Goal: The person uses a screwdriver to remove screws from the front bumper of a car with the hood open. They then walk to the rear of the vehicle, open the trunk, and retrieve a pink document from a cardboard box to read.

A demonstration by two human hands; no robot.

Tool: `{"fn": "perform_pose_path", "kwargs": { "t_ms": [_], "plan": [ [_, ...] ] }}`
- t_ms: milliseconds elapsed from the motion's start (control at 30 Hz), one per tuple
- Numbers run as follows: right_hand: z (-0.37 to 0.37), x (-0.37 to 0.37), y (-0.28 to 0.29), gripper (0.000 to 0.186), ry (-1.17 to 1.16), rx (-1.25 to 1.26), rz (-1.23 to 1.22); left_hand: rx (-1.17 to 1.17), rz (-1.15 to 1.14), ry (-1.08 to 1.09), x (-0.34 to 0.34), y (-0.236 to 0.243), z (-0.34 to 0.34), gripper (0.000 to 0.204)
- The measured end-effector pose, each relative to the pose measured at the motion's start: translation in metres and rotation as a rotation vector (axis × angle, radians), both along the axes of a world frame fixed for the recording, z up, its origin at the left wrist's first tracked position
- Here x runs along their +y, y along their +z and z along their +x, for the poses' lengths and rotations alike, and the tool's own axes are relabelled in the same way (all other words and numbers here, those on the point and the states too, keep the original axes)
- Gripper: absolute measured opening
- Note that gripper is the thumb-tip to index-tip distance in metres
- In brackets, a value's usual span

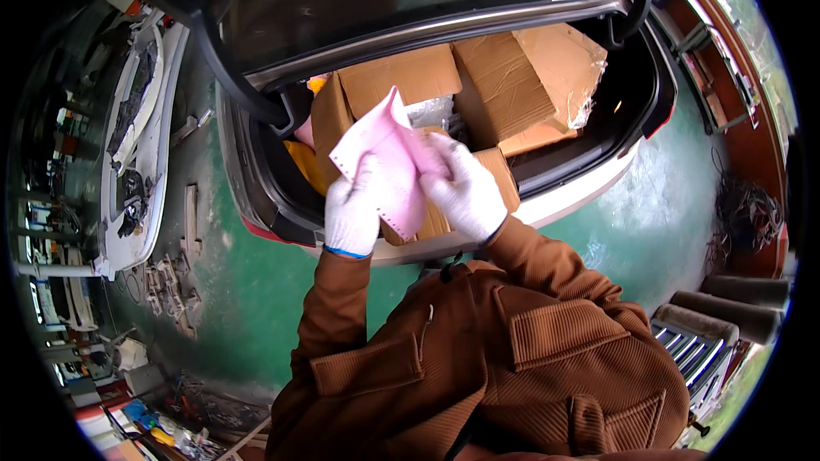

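Note:
A pink sheet of paper point(395, 172) with punched holes along its edges is held up in front of me, bent and creased. My left hand point(354, 212), in a white glove with a blue cuff edge, pinches its lower left side. On the other side my gloved right hand point(465, 188) grips the right edge. Behind the paper, an open cardboard box point(504, 90) sits in a car trunk, its flaps spread. Clear plastic wrap point(431, 113) shows inside the box, partly covered by the paper and my hands.
The raised trunk lid point(342, 0) spans the top. Something yellow point(306, 166) lies left of the box. A white bumper point(141, 145) and metal parts point(175, 290) lie at the left; cables point(750, 209) are heaped at the right, near dark cylinders point(735, 299). The floor is green.

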State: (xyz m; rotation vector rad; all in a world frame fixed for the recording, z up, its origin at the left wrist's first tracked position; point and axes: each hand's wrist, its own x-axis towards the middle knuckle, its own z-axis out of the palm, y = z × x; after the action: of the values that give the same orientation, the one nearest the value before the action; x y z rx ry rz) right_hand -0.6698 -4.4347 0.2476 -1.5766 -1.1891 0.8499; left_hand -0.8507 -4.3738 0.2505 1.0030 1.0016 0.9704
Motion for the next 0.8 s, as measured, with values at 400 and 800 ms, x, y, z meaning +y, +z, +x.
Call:
{"fn": "perform_pose_path", "kwargs": {
  "t_ms": [400,800],
  "plan": [
    [0.146,0.031,0.095,0.024,0.469,0.004,0.123,-0.043,0.29,-0.018,-0.033,0.007,-0.034,0.059],
    [0.19,0.039,0.154,0.047,0.8,-0.181,0.369,0.667,0.626,-0.189,-0.041,0.118,0.096,0.024]
  ]
}}
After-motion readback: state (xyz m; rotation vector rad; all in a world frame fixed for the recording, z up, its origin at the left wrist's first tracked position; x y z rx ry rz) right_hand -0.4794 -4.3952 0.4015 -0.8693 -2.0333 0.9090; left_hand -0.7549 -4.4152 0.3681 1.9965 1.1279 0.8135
